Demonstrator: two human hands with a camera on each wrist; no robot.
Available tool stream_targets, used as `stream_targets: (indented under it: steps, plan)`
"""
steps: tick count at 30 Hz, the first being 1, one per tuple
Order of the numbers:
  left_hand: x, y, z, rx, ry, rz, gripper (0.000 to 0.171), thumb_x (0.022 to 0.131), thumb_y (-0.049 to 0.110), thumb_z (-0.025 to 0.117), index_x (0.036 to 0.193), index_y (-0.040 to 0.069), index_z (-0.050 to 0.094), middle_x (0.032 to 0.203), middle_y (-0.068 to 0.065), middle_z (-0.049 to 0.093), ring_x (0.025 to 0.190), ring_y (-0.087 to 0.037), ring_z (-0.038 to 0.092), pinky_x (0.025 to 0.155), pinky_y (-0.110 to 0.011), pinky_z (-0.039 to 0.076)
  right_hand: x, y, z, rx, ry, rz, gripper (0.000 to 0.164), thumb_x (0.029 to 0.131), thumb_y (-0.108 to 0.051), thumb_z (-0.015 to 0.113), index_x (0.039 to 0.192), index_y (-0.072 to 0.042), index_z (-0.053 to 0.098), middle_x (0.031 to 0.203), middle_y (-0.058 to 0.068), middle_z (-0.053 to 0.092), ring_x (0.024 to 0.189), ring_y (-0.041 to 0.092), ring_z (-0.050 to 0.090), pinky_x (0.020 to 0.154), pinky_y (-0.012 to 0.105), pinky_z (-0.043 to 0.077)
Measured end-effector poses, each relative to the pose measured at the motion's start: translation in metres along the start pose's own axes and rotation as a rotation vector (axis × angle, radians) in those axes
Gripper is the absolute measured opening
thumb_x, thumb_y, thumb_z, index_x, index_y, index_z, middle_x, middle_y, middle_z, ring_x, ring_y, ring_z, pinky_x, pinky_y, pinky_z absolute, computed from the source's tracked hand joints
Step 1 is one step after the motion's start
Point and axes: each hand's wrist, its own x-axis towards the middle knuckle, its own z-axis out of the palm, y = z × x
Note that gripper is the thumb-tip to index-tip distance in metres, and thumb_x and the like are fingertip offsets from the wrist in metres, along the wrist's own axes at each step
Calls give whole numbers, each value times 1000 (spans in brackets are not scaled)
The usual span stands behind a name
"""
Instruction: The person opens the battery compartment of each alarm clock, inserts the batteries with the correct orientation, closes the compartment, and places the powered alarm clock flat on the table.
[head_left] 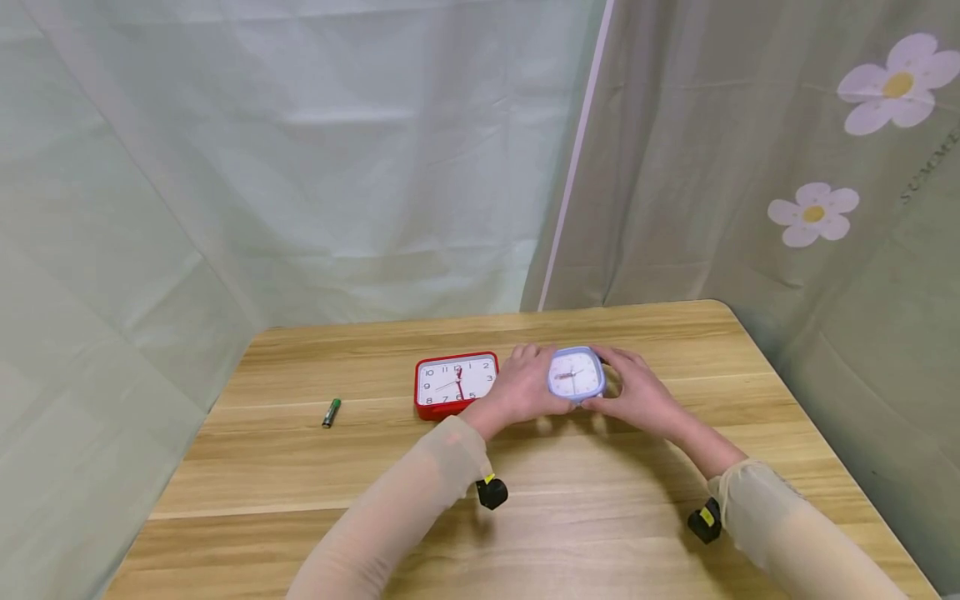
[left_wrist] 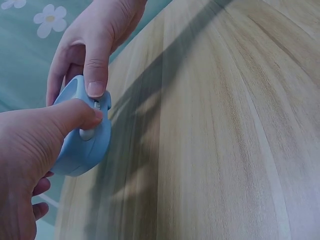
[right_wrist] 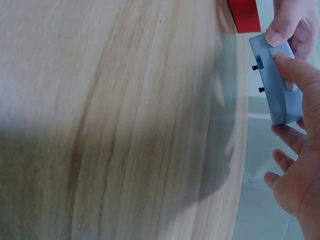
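Observation:
A small blue alarm clock [head_left: 576, 374] with a white face is held between both hands above the table, its face turned up toward the head view. My left hand [head_left: 527, 385] grips its left side, with the thumb on the clock's lower edge in the left wrist view. On the opposite side my right hand [head_left: 637, 393] grips it, thumb at the same edge. Small dark knobs stick out of the clock's back [right_wrist: 275, 82] in the right wrist view. Just left of the left hand is a red rectangular clock [head_left: 456, 383], partly hidden by that hand.
A green and black battery [head_left: 331, 413] lies on the wooden table [head_left: 247, 467] at the left. Pale curtains [head_left: 337, 167] hang behind the table's back edge, and a flowered curtain [head_left: 862, 275] hangs at the right.

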Motion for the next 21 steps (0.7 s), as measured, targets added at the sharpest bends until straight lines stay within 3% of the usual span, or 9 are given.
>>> stream_targets:
  steps: [8,21]
  plan:
    - [5,3,4,30,-2,9,90,76,56,79,147,9,48,128,-7,58,116,-24,50,92,-38,45,0,9,-2,28,-35,6,94,85,-44,84,158,-8,37,159,20,37,146,47,26,109,70,27]
    - [11,5,14,43,-66,-16,92,79,59,78,150,9,48,134,-7,56,118,-23,48,98,-40,43,0,20,1,-32,-88,8,94,87,-45,81,159,-7,34,159,20,38,147,46,25,111,70,26]
